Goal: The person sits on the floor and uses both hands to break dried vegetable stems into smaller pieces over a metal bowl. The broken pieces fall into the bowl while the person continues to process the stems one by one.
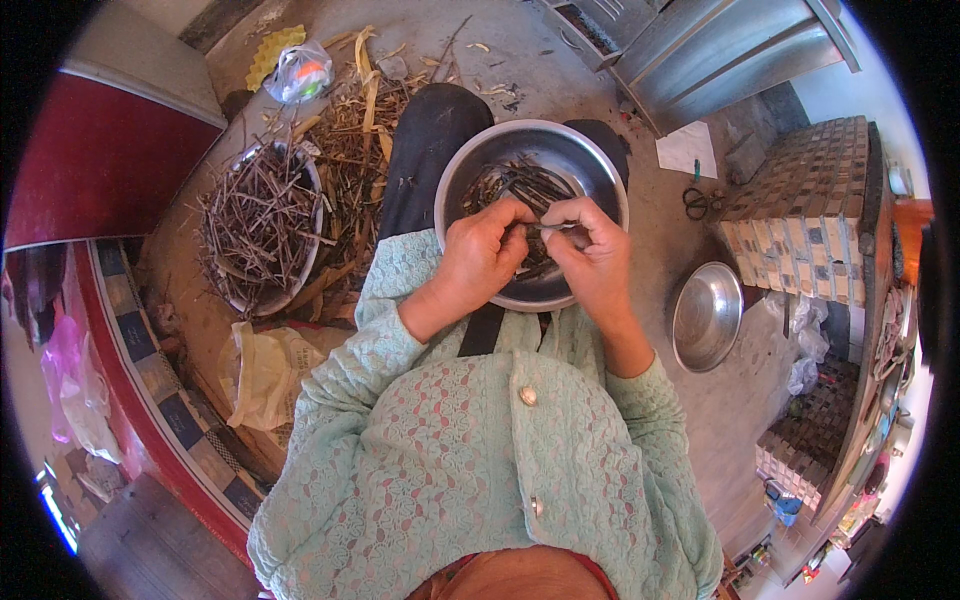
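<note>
A thin dark stem (540, 228) is being pinched between both hands, just above a steel bowl (600, 170) that is resting on the person's lap. The left hand (482, 255) is closing thumb and fingers around one end, and the right hand (590, 245) is curling tight on the other end; the stem is so slender that exactly how the fingers are meeting on it is hard to make out. It is looking light, dry and fairly stiff, likely to snap rather than bend, so holding it near the ends with fingertips seems the fitting grip. More dark stems (520, 185) are lying in the bowl beneath. To the person's left, a basin (312, 250) is sitting on the floor, heaped with a tangle of twigs (258, 220), with strips of dry husk (365, 110) scattered beside it. To the right, an empty steel bowl (706, 316) is sitting on the floor, near a tiled block (800, 230).
</note>
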Available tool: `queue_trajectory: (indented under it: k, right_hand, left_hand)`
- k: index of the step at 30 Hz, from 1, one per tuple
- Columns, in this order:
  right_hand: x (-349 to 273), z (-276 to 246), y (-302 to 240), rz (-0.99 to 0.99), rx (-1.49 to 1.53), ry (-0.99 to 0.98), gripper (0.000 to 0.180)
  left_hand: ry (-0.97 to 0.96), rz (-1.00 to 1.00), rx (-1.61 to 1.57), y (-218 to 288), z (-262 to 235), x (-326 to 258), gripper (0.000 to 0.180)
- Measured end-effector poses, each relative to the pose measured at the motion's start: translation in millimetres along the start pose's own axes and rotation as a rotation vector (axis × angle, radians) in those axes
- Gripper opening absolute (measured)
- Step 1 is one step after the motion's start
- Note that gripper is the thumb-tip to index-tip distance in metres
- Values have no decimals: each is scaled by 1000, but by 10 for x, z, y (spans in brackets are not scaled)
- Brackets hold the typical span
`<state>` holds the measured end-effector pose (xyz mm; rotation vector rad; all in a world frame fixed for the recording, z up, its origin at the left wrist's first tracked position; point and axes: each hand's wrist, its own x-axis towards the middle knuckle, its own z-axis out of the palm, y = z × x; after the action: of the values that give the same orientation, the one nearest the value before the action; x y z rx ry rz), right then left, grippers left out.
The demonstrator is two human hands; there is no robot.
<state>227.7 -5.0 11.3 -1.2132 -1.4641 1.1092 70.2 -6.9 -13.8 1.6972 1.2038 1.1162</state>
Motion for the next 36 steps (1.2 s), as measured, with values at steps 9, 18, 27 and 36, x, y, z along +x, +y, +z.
queue_trajectory:
  k: [9, 18, 27, 36]
  right_hand:
    - [15, -1, -25, -154, -54, 48, 18]
    - [95, -76, -169, -108, 19, -32, 19]
    - [171, -282, -163, -73, -135, -36, 19]
    - [112, 49, -29, -257, -980, -361, 20]
  left_hand:
    - [35, 129, 13, 0, -35, 45, 18]
    - [49, -80, -149, 60, -100, 57, 15]
    - [244, -194, -521, -65, -421, 20, 8]
    - [524, -281, -435, -179, -964, -87, 11]
